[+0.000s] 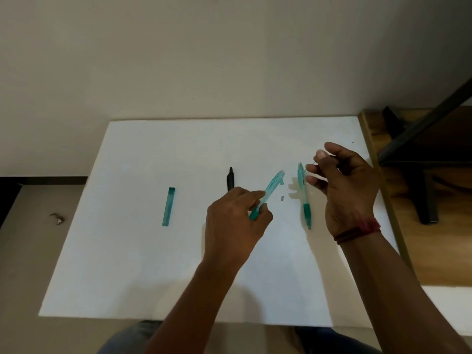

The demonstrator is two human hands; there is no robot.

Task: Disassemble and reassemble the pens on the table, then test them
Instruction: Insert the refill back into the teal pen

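My left hand (236,218) grips a translucent teal pen barrel (270,190) by its lower end, the open top tilted up to the right above the white table (153,264). My right hand (344,182) is raised to its right, thumb and fingertips pinched on a thin refill (314,161) that is barely visible. A second teal pen (304,195) lies on the table between the hands. Behind my left hand a black pen (230,178) lies partly hidden. A tiny grey part (282,198) rests on the table near the barrel.
A flat teal rectangular case (168,207) lies on the left part of the table. A wooden surface (434,238) with a dark metal stand (419,159) borders the table on the right. A small scrap (56,218) lies on the floor at left.
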